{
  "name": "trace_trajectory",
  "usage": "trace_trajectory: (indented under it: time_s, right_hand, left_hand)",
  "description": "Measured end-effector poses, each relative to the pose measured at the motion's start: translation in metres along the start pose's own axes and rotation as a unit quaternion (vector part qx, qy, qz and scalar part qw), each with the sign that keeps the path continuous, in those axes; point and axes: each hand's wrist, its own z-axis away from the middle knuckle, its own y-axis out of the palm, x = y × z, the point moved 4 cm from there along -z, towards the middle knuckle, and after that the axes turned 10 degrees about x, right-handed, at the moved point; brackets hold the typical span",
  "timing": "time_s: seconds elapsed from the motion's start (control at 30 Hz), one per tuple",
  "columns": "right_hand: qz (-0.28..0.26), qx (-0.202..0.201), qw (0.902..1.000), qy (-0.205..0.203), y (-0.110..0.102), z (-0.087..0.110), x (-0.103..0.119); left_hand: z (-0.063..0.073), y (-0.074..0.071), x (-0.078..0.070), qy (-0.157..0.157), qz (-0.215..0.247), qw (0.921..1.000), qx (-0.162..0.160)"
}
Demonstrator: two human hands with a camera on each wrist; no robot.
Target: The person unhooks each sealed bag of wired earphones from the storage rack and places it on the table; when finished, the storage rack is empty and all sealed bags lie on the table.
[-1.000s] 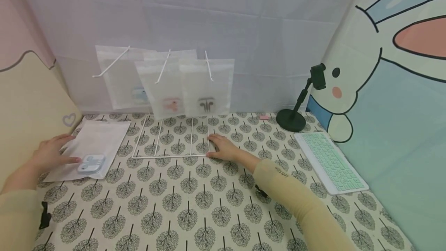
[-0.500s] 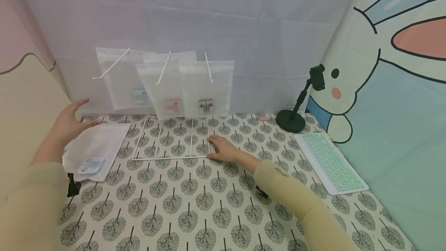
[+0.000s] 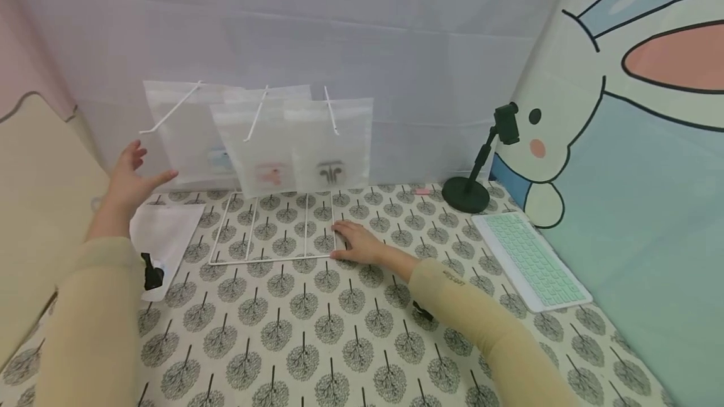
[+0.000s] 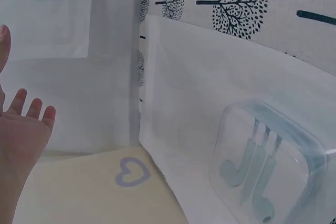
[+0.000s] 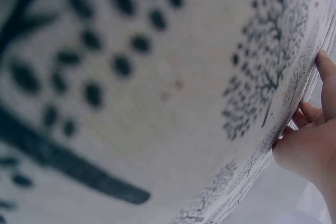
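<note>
My left hand [image 3: 127, 184] is raised at the left of the head view, empty, with thumb and fingers spread. It is just below the tip of the left prong [image 3: 172, 108] of a white wire display rack. From that prong hangs a frosted zip bag [image 3: 186, 143] with blue earphones inside. My right hand [image 3: 359, 242] lies on the table, fingertips and thumb at the right front corner of the rack's wire base [image 3: 271, 260]. Below my left hand lies another white bag [image 4: 178, 77] with blue earphones in a clear square case [image 4: 262, 161], partly hidden by my arm in the head view.
A frosted bag with pink earphones [image 3: 268, 174] and one with black earphones [image 3: 330, 173] hang from the other prongs. At the right are a black phone stand [image 3: 466, 193] and a mint-green keyboard [image 3: 532, 262]. A small pink piece [image 3: 422, 191] lies near the back.
My left hand has left the bag on the table and risen up and to the right, toward the left prong. My right hand stays at the rack's base. The head view has shifted slightly.
</note>
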Motion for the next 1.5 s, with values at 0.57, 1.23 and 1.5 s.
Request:
trace_trajectory:
  time_s: [0.57, 1.23, 1.5]
  right_hand:
    - [-0.001, 0.012, 0.9999, 0.003, 0.002, -0.004, 0.008]
    - [0.002, 0.011, 0.9999, 0.010, 0.003, -0.006, 0.001]
    - [-0.004, 0.005, 1.0000, 0.006, 0.001, -0.003, -0.001]
  left_hand:
    - [-0.012, 0.009, -0.010, -0.021, 0.027, 0.9994, -0.001]
    - [0.009, 0.003, -0.021, 0.015, -0.015, 0.9910, -0.132]
    - [0.023, -0.002, -0.031, 0.045, -0.039, 0.9835, -0.171]
